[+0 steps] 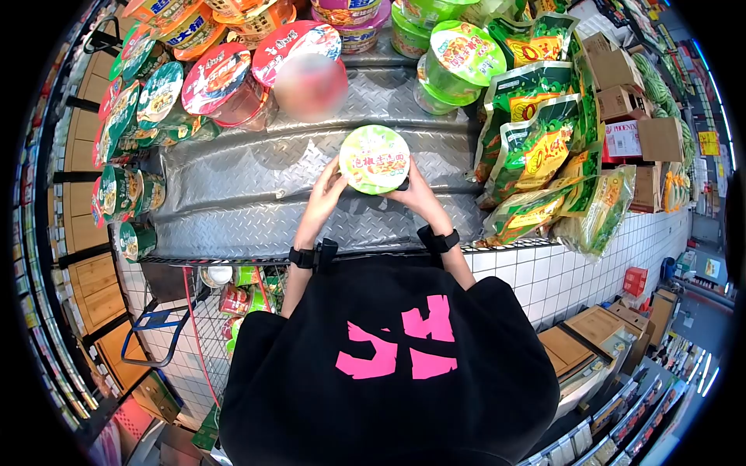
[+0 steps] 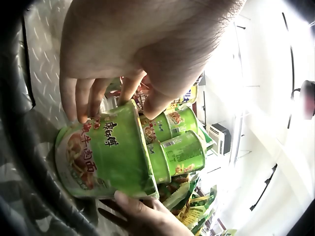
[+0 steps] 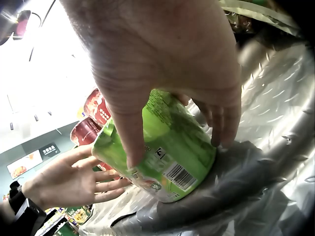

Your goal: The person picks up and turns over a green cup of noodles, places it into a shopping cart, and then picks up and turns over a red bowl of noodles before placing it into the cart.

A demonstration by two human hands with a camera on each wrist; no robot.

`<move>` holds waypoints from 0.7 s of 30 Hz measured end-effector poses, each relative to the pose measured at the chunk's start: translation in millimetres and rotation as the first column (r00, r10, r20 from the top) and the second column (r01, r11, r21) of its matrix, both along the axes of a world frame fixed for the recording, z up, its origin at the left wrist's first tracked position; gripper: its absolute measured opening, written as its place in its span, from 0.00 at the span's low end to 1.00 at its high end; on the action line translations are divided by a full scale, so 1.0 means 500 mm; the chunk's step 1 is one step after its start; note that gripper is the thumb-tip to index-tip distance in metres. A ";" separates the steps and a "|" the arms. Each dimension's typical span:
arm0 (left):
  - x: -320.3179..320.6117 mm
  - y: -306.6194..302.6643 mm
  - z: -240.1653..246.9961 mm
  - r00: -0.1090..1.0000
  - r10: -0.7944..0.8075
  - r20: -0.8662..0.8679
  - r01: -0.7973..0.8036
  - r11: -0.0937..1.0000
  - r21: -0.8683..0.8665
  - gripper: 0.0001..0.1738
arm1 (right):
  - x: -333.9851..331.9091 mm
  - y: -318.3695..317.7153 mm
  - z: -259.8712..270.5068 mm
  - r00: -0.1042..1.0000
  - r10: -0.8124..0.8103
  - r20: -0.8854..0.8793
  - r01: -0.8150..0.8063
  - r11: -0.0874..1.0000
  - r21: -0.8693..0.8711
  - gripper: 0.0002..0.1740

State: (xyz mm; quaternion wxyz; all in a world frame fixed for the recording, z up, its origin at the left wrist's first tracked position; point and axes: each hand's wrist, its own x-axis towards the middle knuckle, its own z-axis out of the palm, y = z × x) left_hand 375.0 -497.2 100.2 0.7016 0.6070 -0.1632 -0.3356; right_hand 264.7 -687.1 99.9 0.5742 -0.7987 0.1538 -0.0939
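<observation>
A green instant noodle cup point(image 1: 374, 159) stands between both hands at the front of the metal shelf, its printed lid facing up. My right hand point(image 1: 420, 193) grips its right side; in the right wrist view the thumb point(image 3: 129, 142) lies along the wall above a barcode, with the fingers round the other side. On the left side, my left hand point(image 1: 325, 194) has its fingertips right at the cup. The right wrist view shows that hand's fingers straight and spread. The cup's base is close over the ridged metal.
Red-lidded cups point(image 1: 217, 81), dark green cups point(image 1: 132, 190) and orange bowls point(image 1: 190, 35) stand at the left and back. Another green cup point(image 1: 458, 66) stands at the back right. Green-and-yellow bags point(image 1: 540, 144) line the right side. A wire cart point(image 1: 186, 342) with packages stands below left.
</observation>
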 end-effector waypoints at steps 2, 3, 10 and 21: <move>0.000 -0.001 -0.022 1.000 -0.006 -0.001 0.006 1.000 -0.020 0.30 | -0.001 0.002 0.002 1.000 -0.002 -0.005 0.002 1.000 0.012 0.54; 0.000 -0.003 -0.028 1.000 -0.011 0.000 0.011 0.999 -0.041 0.31 | -0.001 0.001 0.003 1.000 -0.003 -0.010 0.003 1.000 0.023 0.53; -0.015 -0.005 0.009 0.999 0.027 0.030 -0.028 0.999 0.016 0.35 | -0.007 0.002 0.011 0.999 0.025 -0.023 -0.024 1.000 0.018 0.55; -0.055 0.029 0.061 0.986 0.004 0.167 -0.012 0.999 0.044 0.39 | -0.040 0.013 0.075 0.996 0.088 0.031 -0.088 0.996 0.010 0.59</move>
